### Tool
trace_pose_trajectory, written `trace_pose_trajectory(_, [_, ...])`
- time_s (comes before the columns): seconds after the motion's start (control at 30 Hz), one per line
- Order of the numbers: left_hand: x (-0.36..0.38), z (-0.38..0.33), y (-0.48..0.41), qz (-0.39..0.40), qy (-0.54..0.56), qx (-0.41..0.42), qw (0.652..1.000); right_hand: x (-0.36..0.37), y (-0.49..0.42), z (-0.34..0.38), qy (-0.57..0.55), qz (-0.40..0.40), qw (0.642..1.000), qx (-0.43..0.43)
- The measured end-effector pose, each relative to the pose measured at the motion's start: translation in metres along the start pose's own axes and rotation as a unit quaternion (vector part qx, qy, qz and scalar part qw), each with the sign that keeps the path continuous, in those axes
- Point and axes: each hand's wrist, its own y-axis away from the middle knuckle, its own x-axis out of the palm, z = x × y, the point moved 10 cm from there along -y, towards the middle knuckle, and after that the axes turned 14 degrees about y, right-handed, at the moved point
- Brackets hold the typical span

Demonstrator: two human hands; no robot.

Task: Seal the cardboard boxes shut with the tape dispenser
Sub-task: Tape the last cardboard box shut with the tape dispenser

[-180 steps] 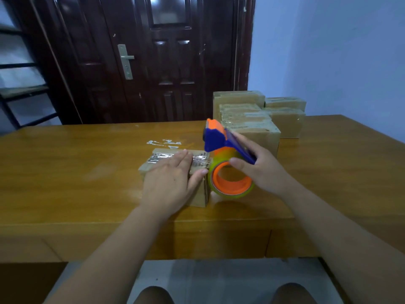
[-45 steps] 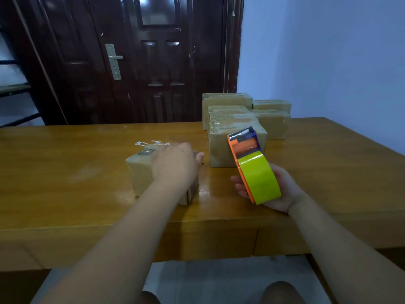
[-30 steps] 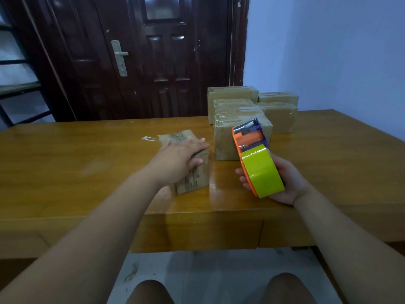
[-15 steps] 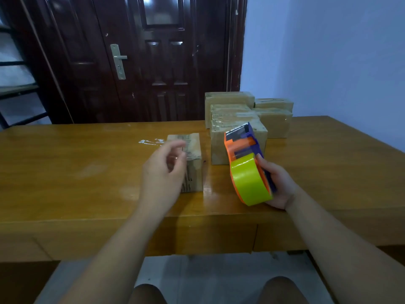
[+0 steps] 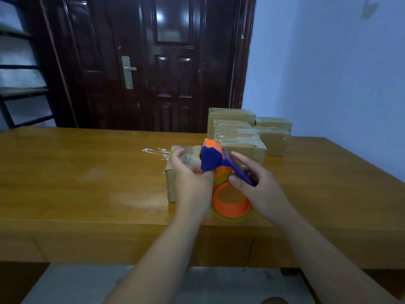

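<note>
A small cardboard box stands on the wooden table, mostly hidden behind my left hand. The tape dispenser is blue and orange with a yellow-green roll. My right hand grips its blue handle, just right of the box. My left hand is in front of the box, fingers curled at the dispenser's blue front end. Whether they pinch the tape end is hidden.
Several taped cardboard boxes are stacked at the table's far right. Scraps of tape lie on the table behind the small box. A dark door and a blue wall stand beyond the table.
My left hand let go of the turned box and came to the dispenser's front end. My right hand swung the dispenser round and closer to the box, its blue side now facing me.
</note>
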Motion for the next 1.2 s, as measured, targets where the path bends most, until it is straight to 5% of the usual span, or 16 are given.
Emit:
trace_pose_trajectory(0.23, [-0.023, 0.006, 0.000, -0.039, 0.156, -0.051, 0.986, -0.010, 0.007, 0.033, 0.062, -0.050, 0.994, -0.079])
trace_pose_trajectory(0.57, [-0.040, 0.000, -0.003, -0.006, 0.043, -0.117, 0.992, -0.020, -0.008, 0.092, 0.293, -0.030, 0.929, -0.227])
trace_pose_trajectory(0.77, [-0.046, -0.021, -0.014, -0.021, 0.024, -0.044, 0.999, -0.016, -0.018, 0.109, 0.317, -0.016, 0.914, -0.253])
trace_pose_trajectory(0.93, [-0.054, -0.036, -0.026, -0.029, -0.120, 0.057, 0.991, -0.015, -0.020, 0.117, 0.276, -0.031, 0.933, -0.228])
trace_pose_trajectory(1.07, [-0.061, -0.040, -0.028, -0.064, -0.088, 0.072, 0.991, -0.017, -0.021, 0.114, 0.267, -0.034, 0.942, -0.200])
trace_pose_trajectory(1.2, [-0.061, -0.055, -0.031, -0.063, -0.199, 0.131, 0.969, -0.013, -0.019, 0.098, 0.259, -0.016, 0.950, -0.172])
